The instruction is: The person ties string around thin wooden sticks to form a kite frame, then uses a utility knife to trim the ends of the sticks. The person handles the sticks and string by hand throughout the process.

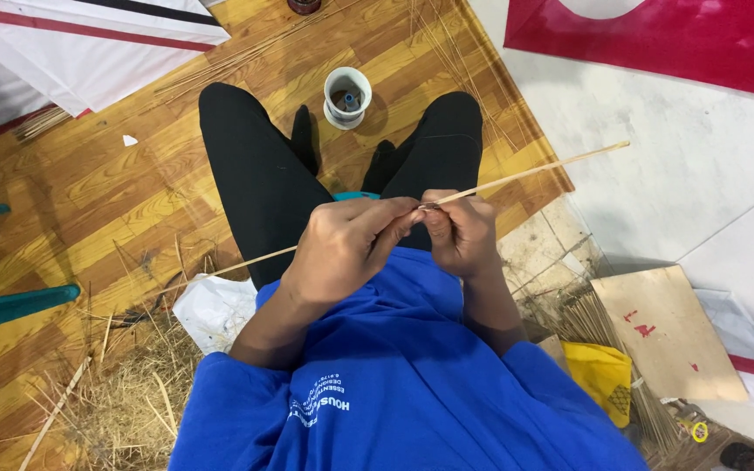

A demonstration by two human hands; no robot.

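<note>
Wood-patterned flooring (89, 187) is seen below the seated person, whose black-clad legs stretch forward over it. A long thin stick (534, 171) is held across the lap, slanting up to the right and running down-left behind the hands. The left hand (342, 249) is closed round the stick from above, its fingertips pinched together at the centre; the right hand (460, 231) is clamped on the stick just beside it, thumb pressed on top. Something fine, perhaps thread, may be pinched where the fingertips meet, though that spot is too small to tell. The step in hand would be done well if the stick is kept steady by the right hand while the left works close to the pinch, so that the slender stick is not bent.

A white cup (347, 97) stands between the feet. A white sheet with red and black stripes (89, 44) lies at upper left, a red and white sheet (656, 39) at upper right. A flat brown board (669, 331) with red marks and a yellow bag (602, 375) lie at right, and straw shavings (124, 392) at lower left.
</note>
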